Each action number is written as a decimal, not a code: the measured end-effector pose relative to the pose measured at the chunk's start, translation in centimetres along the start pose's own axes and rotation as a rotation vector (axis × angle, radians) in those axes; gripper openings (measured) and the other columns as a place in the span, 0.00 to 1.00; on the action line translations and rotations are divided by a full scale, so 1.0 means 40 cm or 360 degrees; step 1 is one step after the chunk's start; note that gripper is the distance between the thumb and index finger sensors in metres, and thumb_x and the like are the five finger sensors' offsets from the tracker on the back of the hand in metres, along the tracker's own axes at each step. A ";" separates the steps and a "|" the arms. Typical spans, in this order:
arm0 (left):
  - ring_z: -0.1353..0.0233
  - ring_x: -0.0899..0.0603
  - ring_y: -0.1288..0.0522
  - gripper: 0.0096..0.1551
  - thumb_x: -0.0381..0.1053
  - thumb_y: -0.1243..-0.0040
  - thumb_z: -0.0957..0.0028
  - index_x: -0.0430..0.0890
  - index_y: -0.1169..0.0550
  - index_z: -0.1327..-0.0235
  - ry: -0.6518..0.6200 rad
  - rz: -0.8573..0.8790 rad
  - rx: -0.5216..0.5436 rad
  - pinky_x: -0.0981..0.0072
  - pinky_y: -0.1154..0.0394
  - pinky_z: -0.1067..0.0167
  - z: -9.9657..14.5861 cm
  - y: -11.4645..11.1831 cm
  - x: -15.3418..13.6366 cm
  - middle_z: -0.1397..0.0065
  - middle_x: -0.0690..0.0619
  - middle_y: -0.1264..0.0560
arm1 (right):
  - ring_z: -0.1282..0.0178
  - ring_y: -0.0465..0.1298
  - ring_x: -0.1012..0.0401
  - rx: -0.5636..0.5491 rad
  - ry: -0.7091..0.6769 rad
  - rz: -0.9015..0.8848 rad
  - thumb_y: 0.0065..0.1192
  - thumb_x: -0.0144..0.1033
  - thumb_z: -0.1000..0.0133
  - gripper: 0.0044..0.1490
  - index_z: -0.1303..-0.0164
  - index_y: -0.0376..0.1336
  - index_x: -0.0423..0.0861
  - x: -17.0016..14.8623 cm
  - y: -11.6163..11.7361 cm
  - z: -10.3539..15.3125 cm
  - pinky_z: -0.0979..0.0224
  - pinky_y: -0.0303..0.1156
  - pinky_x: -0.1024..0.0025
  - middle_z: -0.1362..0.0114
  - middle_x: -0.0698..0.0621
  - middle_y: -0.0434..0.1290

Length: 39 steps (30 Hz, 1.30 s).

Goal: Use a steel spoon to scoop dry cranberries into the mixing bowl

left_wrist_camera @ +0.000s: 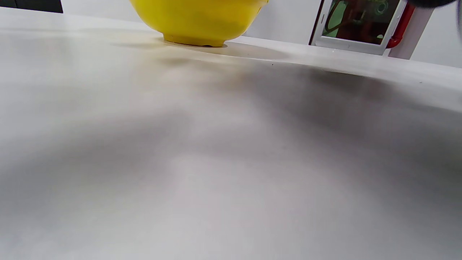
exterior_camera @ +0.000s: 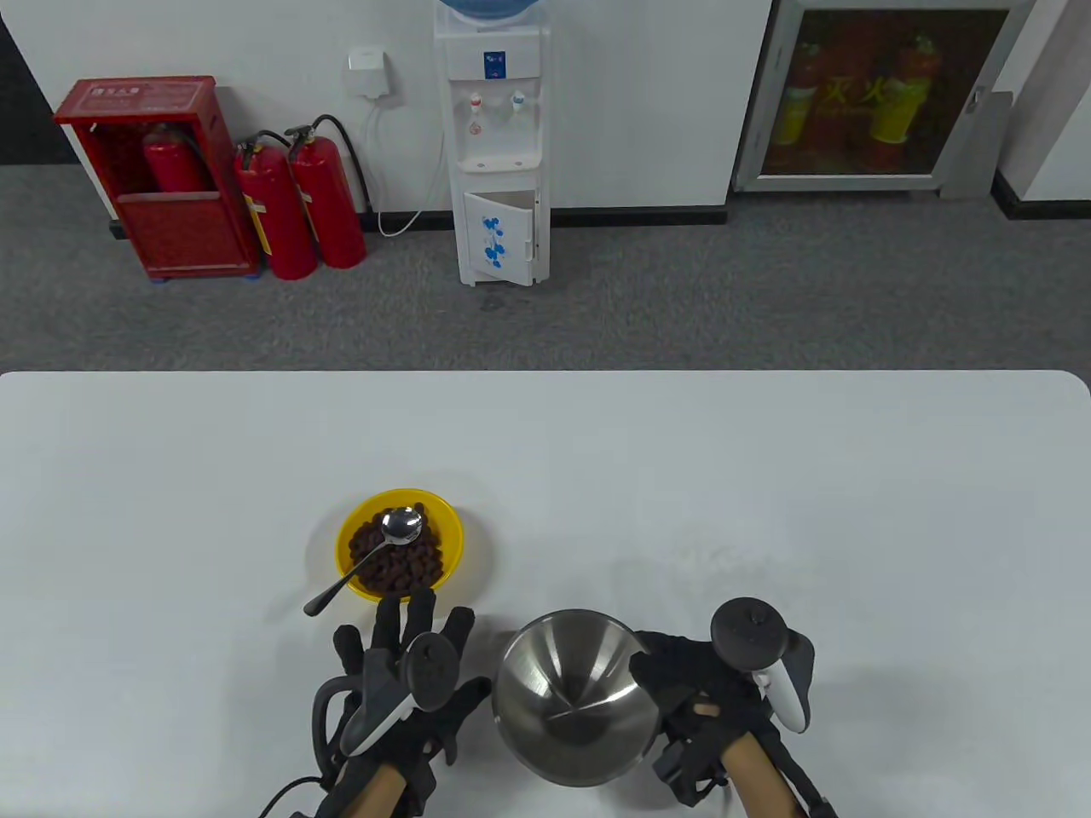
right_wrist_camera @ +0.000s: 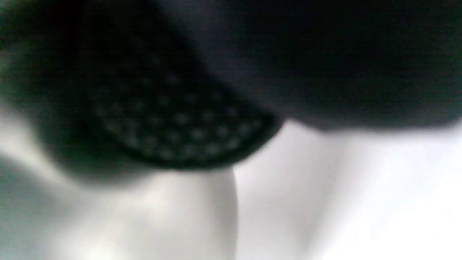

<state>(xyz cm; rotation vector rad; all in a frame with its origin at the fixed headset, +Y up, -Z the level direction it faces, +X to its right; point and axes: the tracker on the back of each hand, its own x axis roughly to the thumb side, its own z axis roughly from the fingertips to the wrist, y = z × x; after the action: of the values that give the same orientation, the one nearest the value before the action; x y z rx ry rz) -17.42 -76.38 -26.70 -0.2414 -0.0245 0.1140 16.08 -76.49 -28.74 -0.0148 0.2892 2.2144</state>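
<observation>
A yellow bowl [exterior_camera: 354,532] of dry cranberries [exterior_camera: 401,564] stands at the table's front middle; its underside shows in the left wrist view [left_wrist_camera: 196,21]. The steel spoon [exterior_camera: 375,554] lies in it, head on the cranberries, handle sticking out over the front-left rim. My left hand [exterior_camera: 407,635] lies open just in front of the yellow bowl, fingers spread and pointing at it, holding nothing. The steel mixing bowl [exterior_camera: 575,694] stands to its right, with nothing in it. My right hand [exterior_camera: 673,682] holds the mixing bowl's right side. The right wrist view shows only blurred glove fingers [right_wrist_camera: 180,119].
The white table [exterior_camera: 767,494] stretches wide beyond and beside both bowls; its far edge runs across the middle of the table view. A water dispenser [exterior_camera: 499,145] and red fire extinguishers [exterior_camera: 298,204] stand on the floor far behind.
</observation>
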 end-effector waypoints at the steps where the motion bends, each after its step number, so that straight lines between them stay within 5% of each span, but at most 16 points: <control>1: 0.13 0.38 0.70 0.48 0.83 0.58 0.59 0.76 0.59 0.27 0.0001 0.0001 -0.0001 0.22 0.73 0.32 0.000 0.000 0.000 0.13 0.61 0.70 | 0.88 0.83 0.69 0.0006 -0.0001 0.0003 0.71 0.45 0.47 0.22 0.48 0.74 0.45 -0.001 0.002 0.000 0.76 0.81 0.67 0.81 0.77 0.82; 16: 0.13 0.38 0.69 0.47 0.82 0.58 0.58 0.76 0.59 0.27 0.0019 0.0003 -0.0013 0.22 0.73 0.32 0.000 0.001 -0.004 0.13 0.61 0.70 | 0.78 0.85 0.66 0.0169 0.0065 0.0080 0.64 0.61 0.46 0.38 0.37 0.66 0.44 -0.017 0.011 -0.002 0.69 0.80 0.62 0.71 0.74 0.84; 18: 0.13 0.38 0.69 0.47 0.82 0.58 0.58 0.76 0.59 0.27 0.0022 0.0007 -0.0016 0.22 0.73 0.32 0.000 0.000 -0.005 0.13 0.61 0.70 | 0.76 0.85 0.64 0.0078 0.0055 0.0083 0.64 0.61 0.47 0.41 0.35 0.65 0.43 -0.013 -0.002 0.003 0.68 0.80 0.61 0.68 0.69 0.86; 20: 0.13 0.38 0.69 0.48 0.82 0.57 0.58 0.76 0.59 0.27 0.0026 0.0005 -0.0019 0.22 0.73 0.32 0.000 0.000 -0.005 0.13 0.61 0.70 | 0.74 0.86 0.61 -0.0077 0.0013 0.0175 0.64 0.62 0.49 0.43 0.33 0.63 0.43 -0.004 -0.022 0.011 0.67 0.79 0.59 0.63 0.54 0.87; 24: 0.13 0.38 0.69 0.47 0.81 0.57 0.58 0.76 0.59 0.27 0.0033 0.0007 -0.0019 0.22 0.73 0.32 -0.001 0.001 -0.007 0.13 0.60 0.70 | 0.67 0.86 0.57 -0.0532 -0.0108 0.0558 0.61 0.65 0.50 0.45 0.31 0.63 0.46 0.017 -0.065 0.037 0.64 0.78 0.57 0.52 0.48 0.85; 26: 0.13 0.38 0.69 0.47 0.81 0.57 0.58 0.76 0.59 0.27 0.0041 0.0009 -0.0023 0.22 0.72 0.32 -0.001 0.000 -0.009 0.13 0.60 0.70 | 0.52 0.83 0.52 -0.0799 -0.0122 0.0793 0.61 0.64 0.51 0.45 0.28 0.59 0.50 0.029 -0.072 0.053 0.56 0.76 0.52 0.37 0.45 0.77; 32: 0.13 0.38 0.69 0.47 0.80 0.57 0.57 0.76 0.59 0.27 0.0082 0.0022 -0.0048 0.22 0.72 0.32 -0.006 -0.005 -0.019 0.13 0.60 0.70 | 0.16 0.55 0.53 -0.0927 -0.0093 0.1376 0.59 0.70 0.53 0.50 0.23 0.43 0.69 0.043 -0.056 0.059 0.23 0.54 0.38 0.15 0.54 0.47; 35: 0.13 0.38 0.69 0.47 0.80 0.57 0.56 0.76 0.59 0.27 0.0088 0.0028 -0.0043 0.23 0.72 0.32 -0.006 -0.005 -0.021 0.13 0.60 0.69 | 0.13 0.30 0.55 -0.0854 0.0086 0.1590 0.56 0.75 0.54 0.57 0.26 0.29 0.74 0.031 -0.052 0.050 0.19 0.34 0.34 0.18 0.61 0.23; 39: 0.13 0.38 0.69 0.46 0.79 0.57 0.56 0.75 0.59 0.27 0.0096 0.0021 -0.0033 0.23 0.72 0.31 -0.006 -0.005 -0.021 0.13 0.60 0.69 | 0.16 0.20 0.55 -0.0778 0.0134 0.1588 0.56 0.78 0.57 0.62 0.29 0.24 0.74 0.015 -0.051 0.041 0.22 0.25 0.34 0.22 0.61 0.16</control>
<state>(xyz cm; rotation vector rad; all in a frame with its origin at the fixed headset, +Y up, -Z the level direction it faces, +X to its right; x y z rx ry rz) -18.21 -76.73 -26.88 -0.2655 0.0360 0.1195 17.47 -74.47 -27.64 -0.2848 -0.2857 3.2274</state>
